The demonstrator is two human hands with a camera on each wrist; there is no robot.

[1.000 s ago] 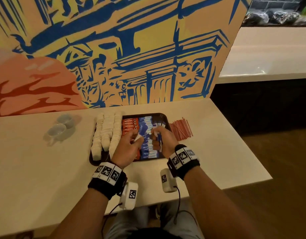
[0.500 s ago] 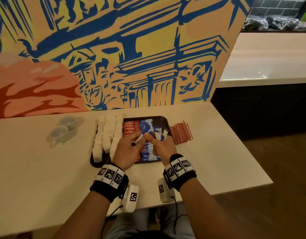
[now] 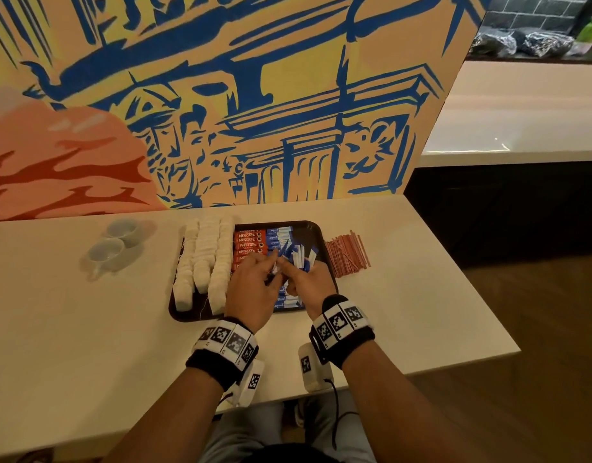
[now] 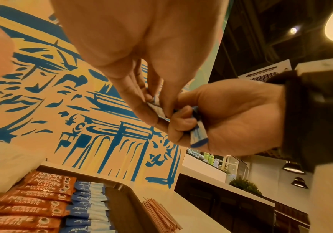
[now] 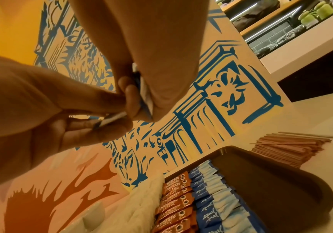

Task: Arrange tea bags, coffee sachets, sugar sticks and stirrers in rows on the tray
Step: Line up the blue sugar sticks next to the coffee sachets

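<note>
Blue-and-white paper sugar sticks (image 3: 303, 260) fan upward out of the right hand (image 3: 309, 287), whose curled fingers hold the bundle above the middle of the tray (image 3: 316, 233); their long axes point toward about 12 o'clock. The left hand (image 3: 254, 295) meets it from 9 o'clock, thumb and fingertips pinching one single stick (image 4: 157, 108) at its end, just beside the right thumb. Both wrists hover over the tray's near edge, palms turned inward.

Below them a laid row of sugar sachets (image 5: 211, 203) reads "equal" in white script, each lying crosswise with its long axis from 9 to 3 o'clock. Touching that row at 9 o'clock lies a row of red coffee sachets (image 3: 249, 243) printed "NESCAFE CLASSIC", likewise crosswise. Further toward 9 o'clock, white tea bags (image 3: 204, 259) stand in three rows running toward 12 o'clock.

Off the tray at 3 o'clock, reddish stirrers (image 3: 346, 253) lie bunched on the table (image 3: 70, 329). At 10 o'clock two cups (image 3: 115, 242) sit touching.
</note>
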